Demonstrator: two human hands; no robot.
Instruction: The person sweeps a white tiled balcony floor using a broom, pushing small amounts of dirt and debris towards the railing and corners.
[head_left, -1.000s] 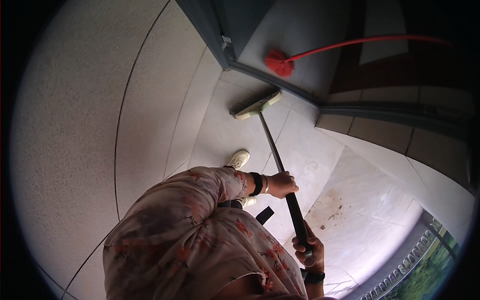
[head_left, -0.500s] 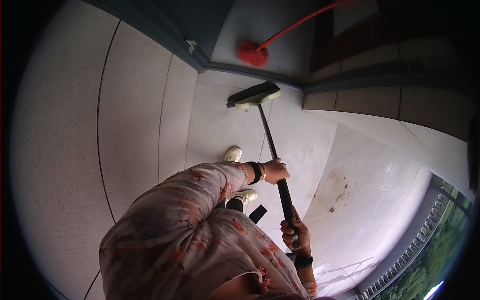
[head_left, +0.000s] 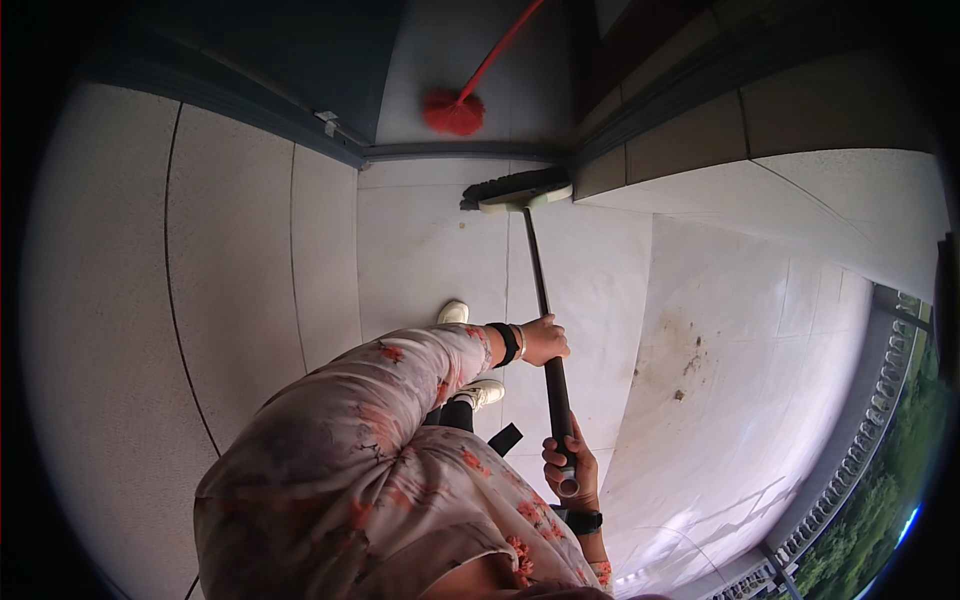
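Near the door sill [head_left: 460, 152], a broom [head_left: 535, 257] shows black bristles [head_left: 515, 185] and a cream head [head_left: 548, 196]; left hand [head_left: 543, 342] and right hand [head_left: 584, 467] clasp its dark pole [head_left: 557, 395].

Left hand [head_left: 543, 342] closed, left arm [head_left: 405, 375] angled inward; right hand [head_left: 580, 465] closer in, fingers [head_left: 551, 458] curled.

Glare on lower-right floor [head_left: 715, 490], dim top, bent edges, black corners

Floor [head_left: 430, 250]: pale tiles
Wall [head_left: 235, 250]: pale, nine o'clock
Threshold [head_left: 460, 152]: grey, twelve o'clock
Railing [head_left: 857, 448]: four o'clock, greenery [head_left: 870, 520] beyond
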